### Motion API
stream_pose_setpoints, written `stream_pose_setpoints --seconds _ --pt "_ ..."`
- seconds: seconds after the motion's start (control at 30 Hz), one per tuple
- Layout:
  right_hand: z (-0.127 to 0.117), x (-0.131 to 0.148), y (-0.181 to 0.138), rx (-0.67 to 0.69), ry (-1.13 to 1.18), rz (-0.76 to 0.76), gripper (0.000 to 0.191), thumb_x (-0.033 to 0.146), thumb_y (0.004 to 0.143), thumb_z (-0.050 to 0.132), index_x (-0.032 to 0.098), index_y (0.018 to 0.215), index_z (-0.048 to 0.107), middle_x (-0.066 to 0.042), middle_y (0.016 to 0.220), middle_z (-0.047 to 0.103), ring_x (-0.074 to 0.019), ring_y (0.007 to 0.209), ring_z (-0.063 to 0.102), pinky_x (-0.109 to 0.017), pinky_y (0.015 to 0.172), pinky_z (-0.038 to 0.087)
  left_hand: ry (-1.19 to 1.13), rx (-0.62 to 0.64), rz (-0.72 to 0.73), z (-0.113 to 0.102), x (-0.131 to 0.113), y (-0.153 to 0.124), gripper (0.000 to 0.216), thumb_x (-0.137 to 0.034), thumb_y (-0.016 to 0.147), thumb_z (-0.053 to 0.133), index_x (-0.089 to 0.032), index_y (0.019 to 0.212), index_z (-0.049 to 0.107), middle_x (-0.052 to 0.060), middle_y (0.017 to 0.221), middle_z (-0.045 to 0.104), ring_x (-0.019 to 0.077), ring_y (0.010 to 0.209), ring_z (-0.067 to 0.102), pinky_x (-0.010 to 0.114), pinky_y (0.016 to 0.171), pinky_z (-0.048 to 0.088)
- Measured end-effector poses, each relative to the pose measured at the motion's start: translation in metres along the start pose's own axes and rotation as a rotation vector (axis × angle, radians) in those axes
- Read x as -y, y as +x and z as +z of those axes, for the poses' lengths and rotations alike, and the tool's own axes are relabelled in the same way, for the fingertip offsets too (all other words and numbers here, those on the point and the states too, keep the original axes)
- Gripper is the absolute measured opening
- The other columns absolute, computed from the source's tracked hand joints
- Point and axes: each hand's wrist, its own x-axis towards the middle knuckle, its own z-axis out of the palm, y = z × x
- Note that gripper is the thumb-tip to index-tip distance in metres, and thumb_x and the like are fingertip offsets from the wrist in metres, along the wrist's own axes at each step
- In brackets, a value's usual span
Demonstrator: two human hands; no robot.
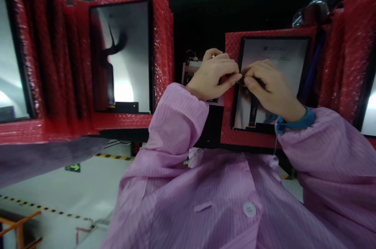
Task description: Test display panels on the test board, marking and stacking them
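An LCD panel (276,50) with a silvery back and black edges lies on red bubble wrap (230,131) in front of me. A dark flat flex cable (253,112) rises from its lower edge towards my fingers. My right hand (272,86), with a blue wrist strap (299,120) at the cuff, is closed over the panel and pinches the cable's upper end. Fingertip to fingertip with it, my left hand (216,74) is pinched at the panel's left edge. What sits between the left fingertips is too small and hidden to tell.
A small fixture with white parts (192,65) is partly behind my left hand. To the left, another LCD panel (135,45) rests on stacked red bubble wrap (163,65). More red wrap (337,65) and shiny clear plastic (319,4) are at the right.
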Motion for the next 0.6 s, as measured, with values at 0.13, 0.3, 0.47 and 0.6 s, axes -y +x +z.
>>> stream_pose_setpoints --seconds 0.13,0.3,0.47,0.6 --pt "0.001 -0.001 0.000 -0.011 -0.015 -0.015 0.028 0.038 0.103 0.040 0.021 0.082 0.050 -0.004 0.090 0.064 -0.0187 0.090 0.059 -0.040 0.092 0.045 0.062 -0.055 0.118 0.000 0.004 -0.001 0.020 -0.035 0.097 0.061 -0.026 0.080 0.066 0.002 0.083 0.068 0.0223 0.096 0.063 0.059 0.120 0.027" --pt "0.001 0.001 0.000 -0.026 -0.013 -0.024 0.026 0.035 0.101 0.042 0.020 0.082 0.051 -0.005 0.090 0.065 -0.0190 0.090 0.060 -0.040 0.091 0.045 0.073 -0.103 0.107 0.000 0.006 -0.002 0.020 -0.041 0.096 0.062 -0.030 0.081 0.067 0.001 0.081 0.068 0.0217 0.093 0.061 0.055 0.119 0.031" --pt "0.002 0.006 0.000 -0.039 0.011 -0.010 0.023 0.032 0.099 0.043 0.021 0.081 0.050 -0.006 0.091 0.065 -0.0203 0.092 0.060 -0.040 0.091 0.045 0.149 -0.116 0.154 0.007 0.009 -0.002 0.021 -0.040 0.096 0.060 -0.028 0.079 0.066 -0.001 0.076 0.068 0.0199 0.084 0.060 0.053 0.107 0.038" --pt "0.004 0.009 0.000 -0.051 0.019 -0.010 0.024 0.033 0.100 0.044 0.020 0.081 0.050 -0.006 0.091 0.065 -0.0201 0.092 0.059 -0.039 0.089 0.045 0.206 -0.210 0.176 0.013 0.009 0.001 0.019 -0.033 0.090 0.063 -0.023 0.073 0.064 -0.002 0.068 0.066 0.0204 0.082 0.063 0.052 0.100 0.040"
